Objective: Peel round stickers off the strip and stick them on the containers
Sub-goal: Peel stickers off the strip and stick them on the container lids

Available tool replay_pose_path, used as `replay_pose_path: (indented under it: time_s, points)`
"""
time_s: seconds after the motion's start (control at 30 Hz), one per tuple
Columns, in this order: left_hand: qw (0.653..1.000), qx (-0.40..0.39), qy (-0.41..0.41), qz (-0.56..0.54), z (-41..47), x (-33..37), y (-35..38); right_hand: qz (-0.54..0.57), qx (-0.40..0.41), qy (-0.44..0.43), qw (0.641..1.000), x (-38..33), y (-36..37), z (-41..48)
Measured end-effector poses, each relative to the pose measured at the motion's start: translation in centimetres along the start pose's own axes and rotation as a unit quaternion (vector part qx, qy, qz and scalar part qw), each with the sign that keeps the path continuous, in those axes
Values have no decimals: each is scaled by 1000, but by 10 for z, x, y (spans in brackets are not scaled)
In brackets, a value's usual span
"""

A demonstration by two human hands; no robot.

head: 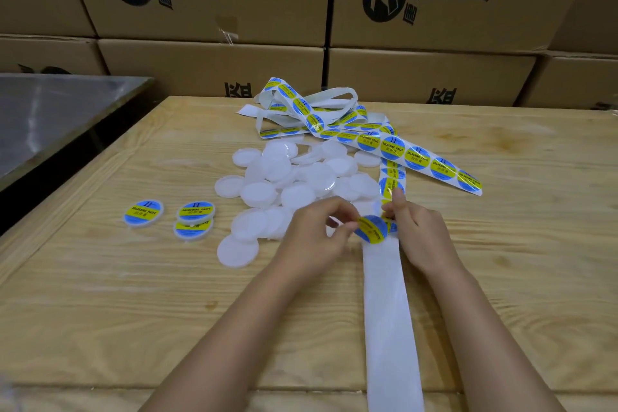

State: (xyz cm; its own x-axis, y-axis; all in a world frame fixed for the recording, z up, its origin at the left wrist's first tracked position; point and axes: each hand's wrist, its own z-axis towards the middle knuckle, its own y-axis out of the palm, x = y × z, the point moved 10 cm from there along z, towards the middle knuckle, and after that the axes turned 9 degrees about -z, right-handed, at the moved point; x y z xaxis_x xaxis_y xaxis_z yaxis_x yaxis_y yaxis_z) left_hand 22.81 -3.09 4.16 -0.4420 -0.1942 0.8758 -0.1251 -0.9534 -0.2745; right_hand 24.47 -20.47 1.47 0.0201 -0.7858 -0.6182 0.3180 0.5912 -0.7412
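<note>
left hand [314, 231] is pinching the left edge of a blue and yellow sticker [373, 229] between thumb and fingertips, with the other fingers curling in close. right hand [418, 231] is pinching the strip [389, 311] just beside that sticker, thumb pressing on top. the fingers underneath are hiding, so can't tell how they're lying. all this is happening at the near edge of the pile [291, 184] of plain white containers, and the sticker is sitting half off the strip, curling. the bare strip is running from the pile's near edge toward the camera. the loaded part is snaking past the pile's right side and tangling behind it. three labelled containers [143, 213] are sitting well left of the pile, two of them overlapping.
</note>
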Motion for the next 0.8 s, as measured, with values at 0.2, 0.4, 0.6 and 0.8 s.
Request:
replay_pose_path:
  time_s: [0.2,0.4,0.6,0.8]
  points:
    - [994,92,-17,-58,4,-4,-28,-2,-7,-3,1000,-2,-7,-2]
    - [983,125,-50,-122,5,-19,-33,232,-32,4,972,-25,-10,-6]
    - [985,106,-60,-124,4,-27,-22,229,-40,19,972,-30,2,-10]
    - [978,-10,0,211,4,-34,-3,264,74,88,958,-2,-19,-6]
